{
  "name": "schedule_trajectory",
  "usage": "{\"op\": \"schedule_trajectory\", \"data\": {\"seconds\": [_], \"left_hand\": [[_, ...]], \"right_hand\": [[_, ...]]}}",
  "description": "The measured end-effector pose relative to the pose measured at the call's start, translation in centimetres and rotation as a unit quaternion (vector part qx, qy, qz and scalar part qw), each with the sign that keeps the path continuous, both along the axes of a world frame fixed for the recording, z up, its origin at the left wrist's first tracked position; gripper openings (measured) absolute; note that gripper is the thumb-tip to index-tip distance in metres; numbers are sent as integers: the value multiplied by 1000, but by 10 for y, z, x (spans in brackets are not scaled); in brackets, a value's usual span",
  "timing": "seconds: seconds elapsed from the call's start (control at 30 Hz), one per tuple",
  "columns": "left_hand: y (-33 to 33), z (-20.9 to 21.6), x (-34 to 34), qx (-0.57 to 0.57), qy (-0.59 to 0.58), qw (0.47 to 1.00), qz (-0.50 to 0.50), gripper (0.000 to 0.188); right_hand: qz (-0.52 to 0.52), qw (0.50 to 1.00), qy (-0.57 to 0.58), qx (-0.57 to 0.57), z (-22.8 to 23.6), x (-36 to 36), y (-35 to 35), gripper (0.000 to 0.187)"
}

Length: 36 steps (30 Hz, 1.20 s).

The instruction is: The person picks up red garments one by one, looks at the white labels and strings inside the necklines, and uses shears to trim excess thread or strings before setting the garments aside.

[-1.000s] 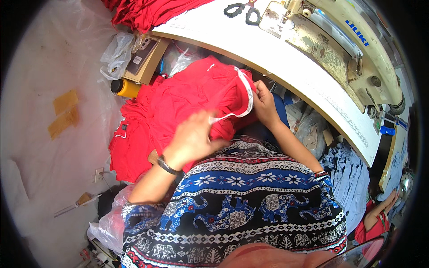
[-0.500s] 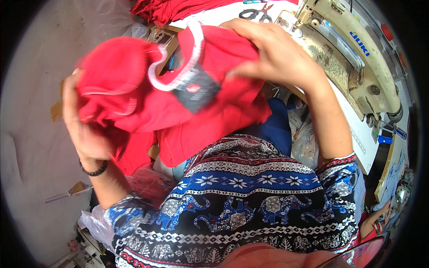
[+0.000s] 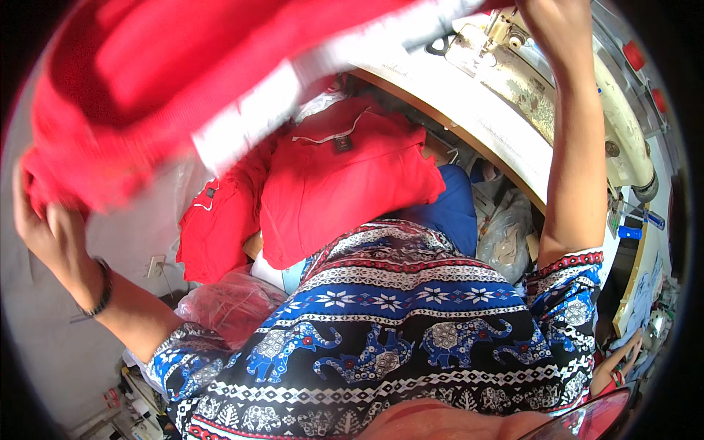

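Note:
Raised high across the upper left is a red knit garment (image 3: 220,66), blurred by motion, with a white strip (image 3: 253,121) along its lower edge. My left hand (image 3: 55,235) is closed on its bunched left end. At the top edge, my right hand (image 3: 557,18) is by the garment's other end; its fingertips are cut off, but the cloth stretches up to it. Below, a red shirt (image 3: 345,183) with a white-trimmed neckline and a dark label (image 3: 342,144) lies over my lap. Beside it on the left hangs more red clothing (image 3: 220,227) with a dark label.
A sewing machine (image 3: 521,92) stands on the white table (image 3: 469,106) to the right, with black scissors handles (image 3: 438,46) near it. Clear plastic bags (image 3: 506,235) sit under the table edge. Reddish plastic (image 3: 227,304) lies left of my lap. Another person's hand (image 3: 623,356) shows at lower right.
Both hands have risen and spread apart, lifting the red garment up toward the top left. The red shirt on my lap, partly covered before, now shows its neckline and label.

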<state>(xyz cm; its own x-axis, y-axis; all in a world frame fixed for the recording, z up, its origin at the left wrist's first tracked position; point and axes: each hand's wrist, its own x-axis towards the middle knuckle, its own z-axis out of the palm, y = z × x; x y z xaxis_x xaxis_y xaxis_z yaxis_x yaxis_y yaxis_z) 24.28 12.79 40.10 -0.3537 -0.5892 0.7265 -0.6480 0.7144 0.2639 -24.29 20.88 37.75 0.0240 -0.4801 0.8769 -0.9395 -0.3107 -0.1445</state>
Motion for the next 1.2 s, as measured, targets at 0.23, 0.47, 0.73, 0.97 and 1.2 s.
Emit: {"op": "schedule_trajectory", "data": {"seconds": [0.23, 0.47, 0.73, 0.97, 1.2], "left_hand": [[79, -42, -26, 462, -210, 786, -352, 20], [41, -150, -47, 335, -436, 835, 33, 51], [73, -208, -65, 486, -518, 675, -198, 48], [-67, -286, 79, 523, -484, 699, 56, 25], [-47, -383, 99, 747, -170, 639, 68, 66]], "right_hand": [[205, 849, -187, 449, -61, -32, 101, 30], [-139, 947, 10, 291, -133, 11, 72, 37], [81, 847, -108, 514, -293, 69, 70, 59], [-29, 889, -148, 434, -341, 24, 125, 51], [-80, 822, -280, 490, -364, -12, 173, 26]]}}
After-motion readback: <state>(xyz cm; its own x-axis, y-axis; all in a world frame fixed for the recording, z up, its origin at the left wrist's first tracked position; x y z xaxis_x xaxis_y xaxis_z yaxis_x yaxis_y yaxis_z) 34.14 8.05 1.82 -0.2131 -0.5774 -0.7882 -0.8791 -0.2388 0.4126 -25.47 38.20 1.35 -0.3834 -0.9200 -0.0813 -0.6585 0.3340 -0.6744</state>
